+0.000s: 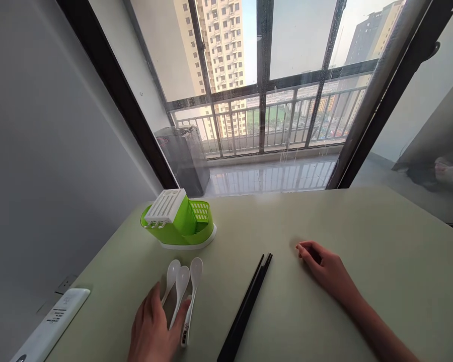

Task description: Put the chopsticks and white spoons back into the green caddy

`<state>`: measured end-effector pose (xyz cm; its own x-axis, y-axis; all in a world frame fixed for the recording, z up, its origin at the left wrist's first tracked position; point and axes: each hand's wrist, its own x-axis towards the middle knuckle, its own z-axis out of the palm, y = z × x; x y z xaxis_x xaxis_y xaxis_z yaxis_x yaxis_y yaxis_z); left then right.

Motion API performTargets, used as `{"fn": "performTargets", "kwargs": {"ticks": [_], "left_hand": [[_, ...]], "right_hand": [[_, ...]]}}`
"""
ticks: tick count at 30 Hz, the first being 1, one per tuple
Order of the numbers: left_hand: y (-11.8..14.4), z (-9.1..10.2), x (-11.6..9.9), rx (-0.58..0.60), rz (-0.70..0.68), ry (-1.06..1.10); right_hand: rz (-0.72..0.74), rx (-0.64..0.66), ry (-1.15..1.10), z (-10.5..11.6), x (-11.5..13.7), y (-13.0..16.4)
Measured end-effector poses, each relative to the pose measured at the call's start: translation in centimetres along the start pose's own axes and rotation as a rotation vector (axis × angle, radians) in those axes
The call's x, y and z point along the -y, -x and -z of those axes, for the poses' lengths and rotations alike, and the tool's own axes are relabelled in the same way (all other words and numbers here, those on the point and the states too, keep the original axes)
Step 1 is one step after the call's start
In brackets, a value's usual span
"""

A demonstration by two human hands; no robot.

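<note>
Spoons, three, white: on a pale green table, bowls pointing away from the person, handles partly hidden by the left hand. Left hand: thumb and fingers apart, straddling the handles, thumb at the rightmost spoon. Right hand: well apart from the spoons, near the table surface, fingers curled, thumb and forefinger tips together. Chopsticks, black, in a bundle: between the two hands. Holder, green and white, slotted top: just beyond the spoons.
</note>
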<state>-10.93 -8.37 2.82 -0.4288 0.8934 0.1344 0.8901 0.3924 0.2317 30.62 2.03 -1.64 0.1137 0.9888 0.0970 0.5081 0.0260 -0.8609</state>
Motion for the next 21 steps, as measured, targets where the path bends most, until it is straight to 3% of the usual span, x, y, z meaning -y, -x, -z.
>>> {"fn": "performTargets", "kwargs": {"ticks": [8,15,21], "left_hand": [[-0.2,0.4,-1.9,0.024,-0.019,-0.013],[0.3,-0.4,-1.6,-0.021,-0.144,-0.049],[0.1,-0.3,-1.3,-0.024,-0.168,-0.083]], "right_hand": [[-0.007,0.004,-0.004,0.0,0.1,-0.1],[0.014,-0.003,-0.007,0.0,0.1,0.0],[0.011,0.011,0.006,0.0,0.0,0.0]]}}
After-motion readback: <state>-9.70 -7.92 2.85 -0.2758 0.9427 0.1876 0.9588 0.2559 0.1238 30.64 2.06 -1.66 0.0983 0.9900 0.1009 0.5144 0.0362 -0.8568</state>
